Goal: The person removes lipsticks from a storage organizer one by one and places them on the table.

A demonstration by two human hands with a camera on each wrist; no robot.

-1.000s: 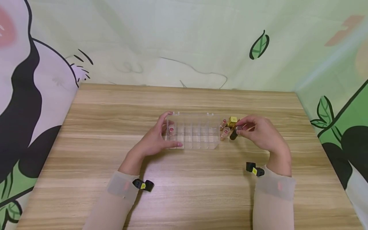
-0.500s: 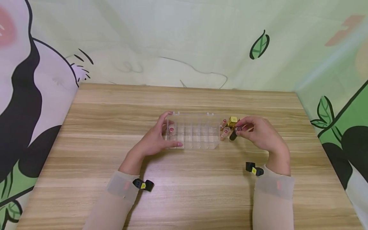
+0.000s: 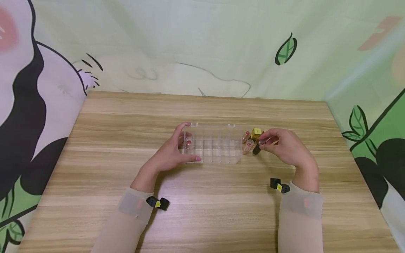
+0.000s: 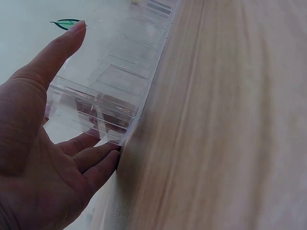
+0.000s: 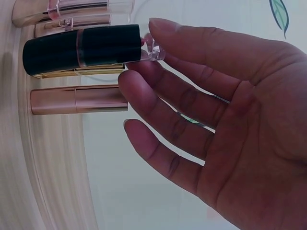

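Note:
A clear lipstick organizer [image 3: 216, 144] with several square compartments stands on the table. My left hand [image 3: 170, 150] grips its left end, thumb along the front and fingers around the side and back. One lipstick with a pinkish-red top [image 3: 188, 142] stands in a compartment at that end; the left wrist view shows it through the clear wall. To the right of the organizer, my right hand [image 3: 286, 146] pinches the clear top of a black lipstick [image 5: 81, 51] between thumb and fingers. The black tube leans slightly. Whether its base touches the table, I cannot tell.
Two clear-topped pinkish lipsticks [image 3: 248, 146] stand against the organizer's right end. Behind the black lipstick is a gold lipstick [image 3: 256, 133]. A rose-gold tube [image 5: 76, 99] stands beside it in the right wrist view. A printed cloth [image 3: 202, 45] hangs behind the wooden table [image 3: 202, 218].
My right wrist has shifted very slightly left, with the fingers still on the black lipstick's top. The left hand and the organizer keep their place.

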